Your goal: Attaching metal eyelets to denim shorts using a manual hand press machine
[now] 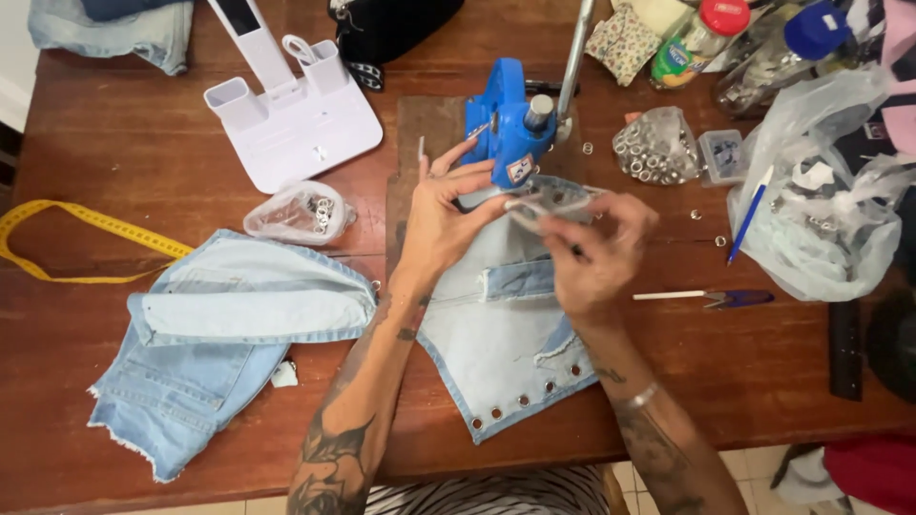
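My left hand [447,217] and my right hand [599,250] both pinch the top edge of a light blue denim piece [496,334] and hold it under a blue hand press [509,129] with a metal lever. A row of metal eyelets runs along the lower edge of that denim piece. The fabric edge sits at the base of the press, and the spot under its head is partly hidden by my fingers. A wooden board [425,124] lies beneath the press.
A folded pair of denim shorts [219,334] lies at left by a yellow tape measure [57,224]. Bags of eyelets [303,212] [654,145], a white desk stand [296,114], a blue pen [749,217], small snips [716,298] and plastic bags [821,210] crowd the wooden table [114,143].
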